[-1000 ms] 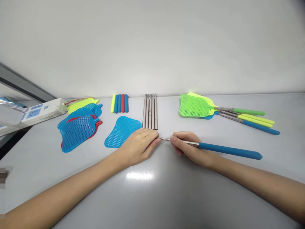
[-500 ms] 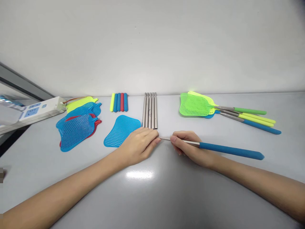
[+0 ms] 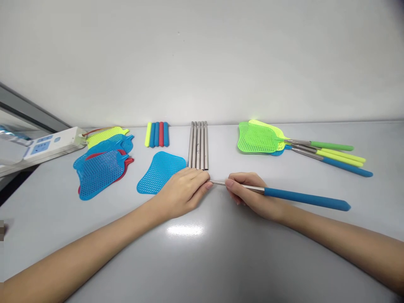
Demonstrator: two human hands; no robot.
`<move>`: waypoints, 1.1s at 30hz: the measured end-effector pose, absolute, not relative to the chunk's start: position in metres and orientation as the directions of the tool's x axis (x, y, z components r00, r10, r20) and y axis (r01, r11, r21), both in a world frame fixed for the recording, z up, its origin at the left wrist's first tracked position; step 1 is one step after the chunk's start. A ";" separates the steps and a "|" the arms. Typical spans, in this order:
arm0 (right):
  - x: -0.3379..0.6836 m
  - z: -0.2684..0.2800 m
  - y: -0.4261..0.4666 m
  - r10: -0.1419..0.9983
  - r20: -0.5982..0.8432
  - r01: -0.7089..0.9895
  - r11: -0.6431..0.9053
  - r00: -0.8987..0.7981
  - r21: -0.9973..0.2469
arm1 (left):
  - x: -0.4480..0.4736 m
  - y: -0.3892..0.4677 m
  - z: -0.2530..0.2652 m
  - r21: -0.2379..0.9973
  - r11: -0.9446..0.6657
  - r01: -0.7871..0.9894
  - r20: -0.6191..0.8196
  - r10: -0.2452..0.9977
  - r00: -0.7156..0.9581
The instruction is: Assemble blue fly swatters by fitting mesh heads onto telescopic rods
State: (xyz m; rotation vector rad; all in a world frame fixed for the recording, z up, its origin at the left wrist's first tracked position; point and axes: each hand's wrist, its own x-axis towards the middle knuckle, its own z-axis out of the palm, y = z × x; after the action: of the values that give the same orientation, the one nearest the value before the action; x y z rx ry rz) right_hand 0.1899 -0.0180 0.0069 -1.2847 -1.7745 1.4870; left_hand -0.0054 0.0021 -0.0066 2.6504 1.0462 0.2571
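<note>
Centre of the surface (image 3: 202, 261): one rod (image 3: 256, 190) with blue handle (image 3: 306, 199), handle end rightward. Left hand (image 3: 186, 189): grip closed on the rod's thin end, over part of blue head (image 3: 161, 170); any join hidden. Right hand (image 3: 246, 188): grip pinched round the rod. Tubes (image 3: 198, 145): just behind. Change over the last second: none evident; work likely at a steadying pause
</note>
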 end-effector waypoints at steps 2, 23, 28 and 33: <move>0.190 0.006 -0.018 0.879 -0.192 0.343 -0.034 -0.437 -0.939 | -0.006 0.002 -0.007 0.318 -0.699 0.640 0.060 0.689 0.722; 0.189 -0.002 -0.020 0.900 -0.117 0.350 0.041 -0.420 -0.936 | -0.004 0.003 -0.006 0.269 -0.737 0.620 0.047 0.653 0.756; 0.190 -0.002 -0.020 0.909 -0.103 0.349 0.049 -0.405 -0.936 | -0.003 0.004 -0.005 0.263 -0.742 0.616 0.051 0.649 0.759; 0.190 -0.003 -0.020 0.914 -0.100 0.353 0.049 -0.392 -0.934 | -0.004 0.004 -0.005 0.259 -0.749 0.610 0.066 0.644 0.762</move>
State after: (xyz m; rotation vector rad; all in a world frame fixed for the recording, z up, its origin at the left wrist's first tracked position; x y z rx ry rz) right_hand 0.1904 -0.0202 -0.0028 -1.2718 -1.7896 1.3414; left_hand -0.0036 0.0035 -0.0054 2.7369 0.9877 0.2219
